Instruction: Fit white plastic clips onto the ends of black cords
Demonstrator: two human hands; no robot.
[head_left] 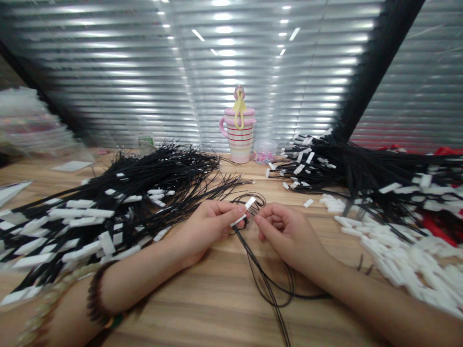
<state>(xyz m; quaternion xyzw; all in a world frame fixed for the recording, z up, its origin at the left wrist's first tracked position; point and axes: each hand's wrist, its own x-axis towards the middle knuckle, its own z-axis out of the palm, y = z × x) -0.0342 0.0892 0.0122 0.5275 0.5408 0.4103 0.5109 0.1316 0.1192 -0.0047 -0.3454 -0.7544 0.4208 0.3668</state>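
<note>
My left hand (216,218) pinches a small white plastic strip (249,203) between thumb and fingers, in the middle of the view. Thin black cords (253,258) run from beside the strip down toward the front edge of the picture, and some curl into loops behind it. My right hand (285,230) is just to the right, apart from the strip. Its thumb and forefinger are pressed together near the looped cords, and I cannot make out what is between them.
A heap of black cords with white pieces (155,166) covers the left, and another bundle (347,164) lies back right. Loose white plastic pieces (394,255) are piled at right. A striped pink cup (240,140) and a small clear tub (265,152) stand before the blinds.
</note>
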